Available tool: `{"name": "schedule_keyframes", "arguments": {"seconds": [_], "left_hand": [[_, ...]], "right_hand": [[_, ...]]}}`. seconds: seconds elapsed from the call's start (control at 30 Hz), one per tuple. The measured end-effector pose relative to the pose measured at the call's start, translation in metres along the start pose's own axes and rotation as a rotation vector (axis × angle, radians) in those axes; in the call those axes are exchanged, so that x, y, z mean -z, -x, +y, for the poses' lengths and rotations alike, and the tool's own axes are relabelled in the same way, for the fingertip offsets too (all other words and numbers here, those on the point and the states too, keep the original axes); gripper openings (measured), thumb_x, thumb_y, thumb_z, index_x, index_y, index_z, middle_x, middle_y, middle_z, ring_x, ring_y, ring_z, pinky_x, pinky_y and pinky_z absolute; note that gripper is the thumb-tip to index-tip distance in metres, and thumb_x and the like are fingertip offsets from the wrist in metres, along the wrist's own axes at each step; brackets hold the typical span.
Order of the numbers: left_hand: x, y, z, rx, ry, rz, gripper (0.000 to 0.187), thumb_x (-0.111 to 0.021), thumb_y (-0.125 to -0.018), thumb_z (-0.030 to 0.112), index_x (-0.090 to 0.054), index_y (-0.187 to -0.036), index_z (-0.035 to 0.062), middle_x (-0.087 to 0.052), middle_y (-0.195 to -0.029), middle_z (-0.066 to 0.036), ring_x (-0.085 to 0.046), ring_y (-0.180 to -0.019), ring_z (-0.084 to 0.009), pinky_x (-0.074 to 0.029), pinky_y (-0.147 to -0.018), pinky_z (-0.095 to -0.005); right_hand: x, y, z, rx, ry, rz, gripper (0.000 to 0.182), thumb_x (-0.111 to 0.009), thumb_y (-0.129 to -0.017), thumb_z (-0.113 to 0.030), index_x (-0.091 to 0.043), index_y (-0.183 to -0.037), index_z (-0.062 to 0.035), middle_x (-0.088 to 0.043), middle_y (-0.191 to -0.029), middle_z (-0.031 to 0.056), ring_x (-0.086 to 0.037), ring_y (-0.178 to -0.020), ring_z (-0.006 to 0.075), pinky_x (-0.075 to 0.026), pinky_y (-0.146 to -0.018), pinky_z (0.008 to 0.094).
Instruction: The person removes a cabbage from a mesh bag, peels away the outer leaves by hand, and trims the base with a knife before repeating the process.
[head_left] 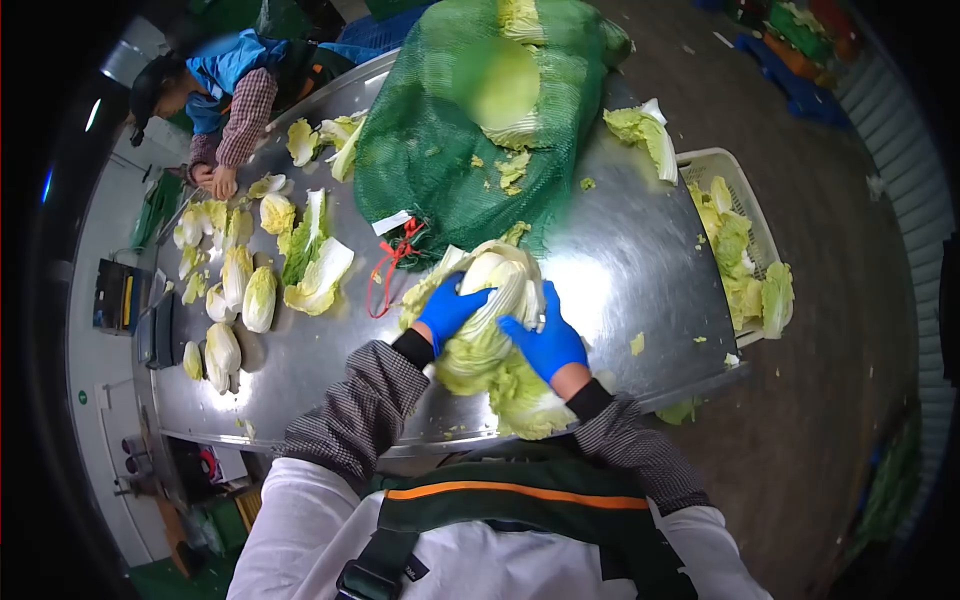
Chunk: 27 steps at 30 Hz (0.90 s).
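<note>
A large napa cabbage (490,285) with loose outer leaves lies at the near side of the metal table, between my two hands. My left hand (452,308), in a blue glove, wraps its fingers over the cabbage's left side. On the right side, my right hand (545,335), also gloved in blue, presses thumb and fingers against the head. Pale green outer leaves (530,400) spread from the cabbage toward the table's near edge. Just beyond it lies a green mesh sack (420,120) with more cabbages inside and a red drawstring (385,265) at its mouth.
Several small trimmed cabbages (259,300) and loose leaves (322,275) lie on the left of the metal table (640,270). A white crate (760,210) with leaves stands off the right edge. Another person (240,90) works at the far left corner. Leaf scraps lie at right.
</note>
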<state>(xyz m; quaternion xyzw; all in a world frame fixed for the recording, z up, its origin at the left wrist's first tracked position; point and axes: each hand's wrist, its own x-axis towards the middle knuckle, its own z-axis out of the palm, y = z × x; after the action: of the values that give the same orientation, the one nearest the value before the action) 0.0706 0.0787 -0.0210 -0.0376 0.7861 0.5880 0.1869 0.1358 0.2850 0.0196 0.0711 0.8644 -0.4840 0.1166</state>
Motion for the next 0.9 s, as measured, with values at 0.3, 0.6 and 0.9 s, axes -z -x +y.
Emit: {"name": "schedule_keyframes", "arguments": {"seconds": [0.3,0.6,0.9], "left_hand": [[-0.053,0.042,-0.003,0.088,0.751,0.376,0.047,-0.067,-0.084,0.014,-0.046,-0.123,0.0003,-0.060,-0.109,-0.011,-0.060,-0.097,-0.0183,-0.050,-0.082,-0.0306],[-0.045,0.025,0.033,0.125,0.623,0.130,0.047,-0.072,-0.080,0.021,-0.055,-0.119,0.0019,-0.063,-0.107,-0.010,-0.062,-0.093,-0.0194,-0.050,-0.083,-0.0335],[-0.025,0.064,0.042,0.201,1.135,-0.243,0.064,-0.058,-0.087,0.024,-0.031,-0.142,0.0039,-0.049,-0.134,-0.014,-0.050,-0.121,-0.0266,-0.040,-0.104,-0.0391]], "right_hand": [[0.010,-0.007,-0.044,0.132,0.273,-0.124,0.058,-0.068,-0.074,-0.034,-0.043,-0.120,-0.0099,-0.061,-0.106,0.0215,-0.061,-0.094,0.0391,-0.050,-0.077,0.0465],[0.033,-0.013,0.001,-0.036,-0.138,-0.093,0.045,-0.066,-0.071,-0.024,-0.051,-0.109,-0.0050,-0.062,-0.097,0.0160,-0.062,-0.084,0.0320,-0.049,-0.076,0.0373],[0.108,-0.020,0.006,-0.022,0.140,0.006,0.079,-0.078,-0.074,-0.034,-0.039,-0.138,-0.0073,-0.059,-0.080,0.0086,-0.058,-0.067,0.0185,-0.049,-0.066,0.0310]]}}
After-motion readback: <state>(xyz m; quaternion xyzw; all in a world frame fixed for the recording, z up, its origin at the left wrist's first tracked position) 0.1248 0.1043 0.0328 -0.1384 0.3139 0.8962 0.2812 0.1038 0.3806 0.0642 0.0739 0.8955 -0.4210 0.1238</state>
